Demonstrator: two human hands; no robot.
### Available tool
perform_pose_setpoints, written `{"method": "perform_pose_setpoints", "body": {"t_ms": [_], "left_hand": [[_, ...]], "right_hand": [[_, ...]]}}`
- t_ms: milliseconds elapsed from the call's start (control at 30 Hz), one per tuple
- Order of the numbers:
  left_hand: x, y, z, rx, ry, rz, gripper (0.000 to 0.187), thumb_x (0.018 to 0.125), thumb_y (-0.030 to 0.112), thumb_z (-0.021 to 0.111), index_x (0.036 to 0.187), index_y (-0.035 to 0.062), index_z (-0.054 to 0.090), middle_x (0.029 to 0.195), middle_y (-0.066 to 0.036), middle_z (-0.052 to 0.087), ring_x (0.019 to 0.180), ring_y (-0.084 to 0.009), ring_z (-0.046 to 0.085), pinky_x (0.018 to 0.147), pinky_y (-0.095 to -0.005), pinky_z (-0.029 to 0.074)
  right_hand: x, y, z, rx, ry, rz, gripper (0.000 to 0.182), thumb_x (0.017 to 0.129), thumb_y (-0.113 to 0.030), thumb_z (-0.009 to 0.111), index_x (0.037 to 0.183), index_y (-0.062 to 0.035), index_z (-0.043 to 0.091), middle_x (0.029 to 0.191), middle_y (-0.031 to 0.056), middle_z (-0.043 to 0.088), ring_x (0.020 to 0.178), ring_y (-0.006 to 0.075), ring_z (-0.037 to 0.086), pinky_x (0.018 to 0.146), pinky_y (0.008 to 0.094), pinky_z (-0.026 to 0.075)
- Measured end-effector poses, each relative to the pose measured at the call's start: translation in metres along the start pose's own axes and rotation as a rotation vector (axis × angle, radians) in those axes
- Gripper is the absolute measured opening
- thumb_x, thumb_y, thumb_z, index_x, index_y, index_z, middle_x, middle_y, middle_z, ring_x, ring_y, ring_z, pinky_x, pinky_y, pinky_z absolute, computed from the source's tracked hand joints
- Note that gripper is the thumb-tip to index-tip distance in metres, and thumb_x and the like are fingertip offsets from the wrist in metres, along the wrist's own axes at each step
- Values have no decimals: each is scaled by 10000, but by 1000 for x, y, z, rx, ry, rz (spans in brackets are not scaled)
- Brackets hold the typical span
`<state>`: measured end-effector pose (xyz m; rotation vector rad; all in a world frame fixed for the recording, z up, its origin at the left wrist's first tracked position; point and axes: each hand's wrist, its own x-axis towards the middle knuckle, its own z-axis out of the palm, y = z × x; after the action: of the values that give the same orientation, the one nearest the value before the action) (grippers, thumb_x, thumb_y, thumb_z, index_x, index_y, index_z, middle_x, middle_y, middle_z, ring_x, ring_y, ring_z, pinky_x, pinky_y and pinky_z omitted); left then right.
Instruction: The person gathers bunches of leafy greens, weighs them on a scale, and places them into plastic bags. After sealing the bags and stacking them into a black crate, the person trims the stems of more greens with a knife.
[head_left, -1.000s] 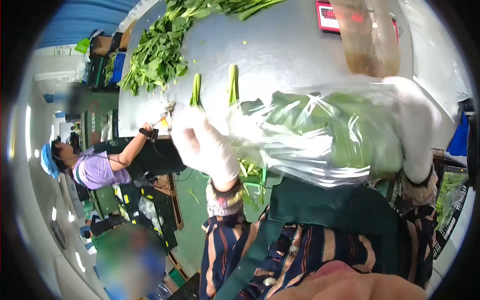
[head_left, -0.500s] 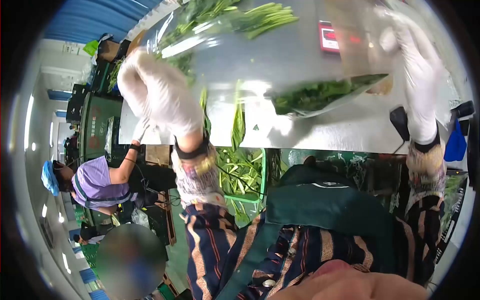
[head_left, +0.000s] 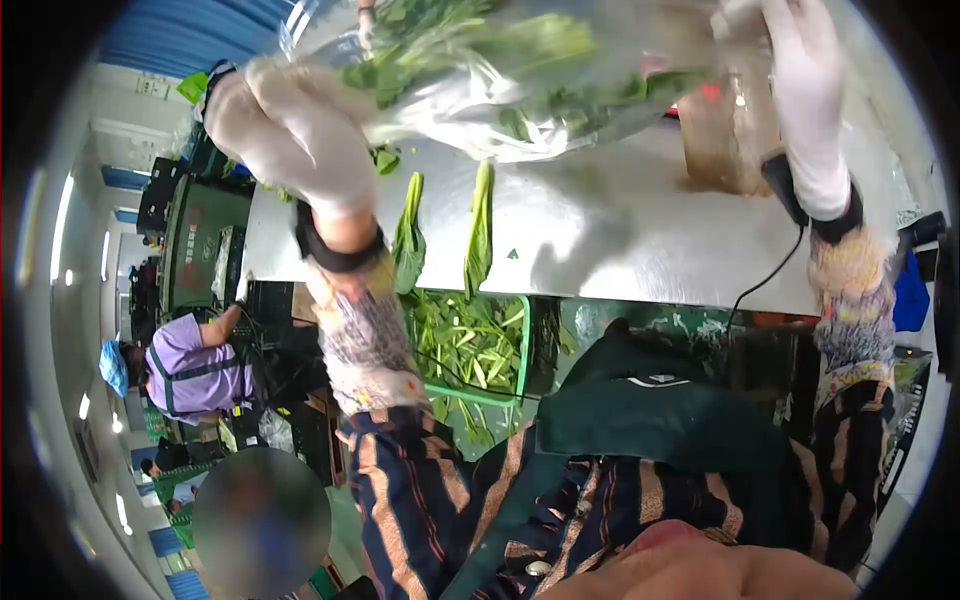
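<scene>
My two hands, in white gloves, are raised over the metal table with a clear plastic bag (head_left: 480,125) stretched between them. Leafy greens (head_left: 610,100) show inside the bag, blurred by motion. My left hand (head_left: 290,125) is closed with its fingers bunched at the bag's left end. At the other end, my right hand (head_left: 808,100) pinches the plastic, its fingertips partly cut off by the top edge. Below the bag, two loose green stalks (head_left: 479,232) lie at the table's near edge. More greens (head_left: 430,35) show behind the plastic.
Under the table edge stands a green crate (head_left: 525,350) full of leaves and stems. A brown block-like object (head_left: 735,140) and a black device (head_left: 784,188) with a cable are near my right hand. A co-worker in a purple shirt (head_left: 200,360) is at the left.
Both hands have moved up and somewhat left with the bag. The greens in the bag have risen off the lower right. The co-worker's arm has drawn back from the table.
</scene>
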<state>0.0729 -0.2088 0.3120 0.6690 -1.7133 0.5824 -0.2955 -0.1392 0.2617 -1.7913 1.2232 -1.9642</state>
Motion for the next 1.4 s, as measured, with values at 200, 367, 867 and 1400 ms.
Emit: {"method": "perform_pose_setpoints", "body": {"t_ms": [200, 367, 867, 1400], "left_hand": [[-218, 194, -23, -388, -219, -1125, 171, 935, 105, 481, 1077, 24, 429, 800, -46, 539, 623, -84, 494, 606, -217, 429], [-302, 258, -36, -497, -396, -1582, 158, 944, 98, 453, 1092, 69, 404, 681, -42, 550, 537, -63, 472, 490, -191, 366], [-325, 269, -30, -86, -619, -1376, 283, 901, 183, 570, 1081, 17, 430, 768, -175, 593, 632, -213, 557, 634, -323, 464], [-333, 221, -38, -224, -419, -2116, 225, 821, 223, 678, 727, 51, 569, 590, -9, 511, 449, -95, 453, 403, -208, 359]], "right_hand": [[-218, 58, -50, 128, -105, 598, 95, 949, -84, 422, 1022, -31, 452, 628, 21, 474, 496, 72, 457, 450, 220, 389], [-288, 54, -88, 60, -161, 956, 85, 942, -115, 451, 1005, -58, 454, 686, 36, 457, 462, 79, 410, 446, 234, 384], [-307, 79, -87, -349, -289, 882, 69, 906, -136, 513, 904, -83, 470, 534, 83, 487, 429, 205, 524, 412, 309, 413], [-320, 90, -79, -398, -348, 876, 149, 885, -121, 547, 997, -61, 469, 617, 57, 533, 392, 121, 476, 361, 267, 399]]}}
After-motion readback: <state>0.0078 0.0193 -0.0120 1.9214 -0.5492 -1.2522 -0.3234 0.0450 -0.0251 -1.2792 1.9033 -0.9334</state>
